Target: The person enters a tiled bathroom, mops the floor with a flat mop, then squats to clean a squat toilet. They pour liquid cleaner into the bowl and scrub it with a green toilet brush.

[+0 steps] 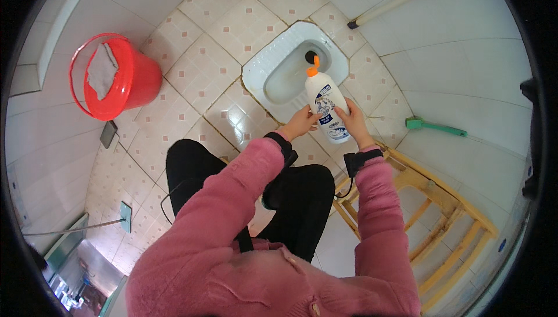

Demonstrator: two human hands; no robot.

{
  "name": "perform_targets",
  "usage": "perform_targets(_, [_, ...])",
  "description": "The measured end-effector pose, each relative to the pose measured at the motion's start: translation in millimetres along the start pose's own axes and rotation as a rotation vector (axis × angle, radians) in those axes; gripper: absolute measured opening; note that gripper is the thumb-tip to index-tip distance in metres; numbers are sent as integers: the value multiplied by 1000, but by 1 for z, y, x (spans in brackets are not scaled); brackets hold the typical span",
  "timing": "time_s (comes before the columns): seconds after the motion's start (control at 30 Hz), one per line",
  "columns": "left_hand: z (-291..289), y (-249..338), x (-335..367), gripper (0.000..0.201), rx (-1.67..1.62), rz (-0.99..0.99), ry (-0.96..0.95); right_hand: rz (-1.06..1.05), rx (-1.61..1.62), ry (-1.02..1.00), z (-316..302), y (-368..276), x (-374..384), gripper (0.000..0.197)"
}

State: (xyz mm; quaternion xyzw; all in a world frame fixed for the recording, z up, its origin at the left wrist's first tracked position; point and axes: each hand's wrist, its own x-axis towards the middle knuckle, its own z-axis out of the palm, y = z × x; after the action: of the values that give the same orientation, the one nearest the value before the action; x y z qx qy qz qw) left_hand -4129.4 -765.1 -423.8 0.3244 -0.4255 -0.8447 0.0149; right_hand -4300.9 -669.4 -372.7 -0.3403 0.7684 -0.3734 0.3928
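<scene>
One white bottle (330, 108) is near the middle of the frame, a bit to the right. The left hand (300, 123) holds its left side, and the right hand (353, 120) holds its right side. Both hands are closed on it, with the thumbs on the front. The bottle has blue print and a picture on it. Its orange cap (313, 71) has a bit that sticks up. The cap end points up and a little left in the frame, and it shows in front of the toilet (256, 76). The toilet is white and set low in the floor (203, 64), with a dark hole (311, 57) near its top end. The floor has pale tiles with small pinkish squares.

A black band is on each wrist. The sleeves (226, 183) are pink, and the pants (302, 201) are black. In the upper left of the frame is a red bucket (139, 79) with a gray cloth (103, 72) at its top. On the right side is a green brush (439, 127). Below it, in the lower right, is a yellow wood rack (433, 189). A pipe (395, 9) runs along the wall in the upper right.
</scene>
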Motion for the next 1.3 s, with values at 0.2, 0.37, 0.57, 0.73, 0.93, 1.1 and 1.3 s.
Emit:
perform_targets(0.2, [-39, -76, 47, 38, -33, -56, -31, 24, 45, -52, 39, 81, 33, 43])
perform_targets(0.37, [-59, -131, 68, 37, -106, -121, -15, 113, 16, -127, 64, 129, 49, 36])
perform_targets(0.57, [-65, -174, 64, 36, -184, -210, 1, 14, -167, -143, 87, 156, 44, 37])
perform_targets(0.73, [-67, -194, 63, 35, -191, -234, -1, 6, -267, -146, 98, 173, 44, 37])
perform_targets(0.93, [-68, -209, 61, 35, -231, -245, 14, 29, -351, -174, 106, 185, 46, 39])
perform_targets(1.1, [-66, -211, 63, 34, -270, -297, 21, 0, -411, -163, 108, 187, 46, 40])
perform_targets(1.3, [-68, -213, 61, 35, -277, -291, 24, -6, -415, -144, 111, 190, 46, 40])
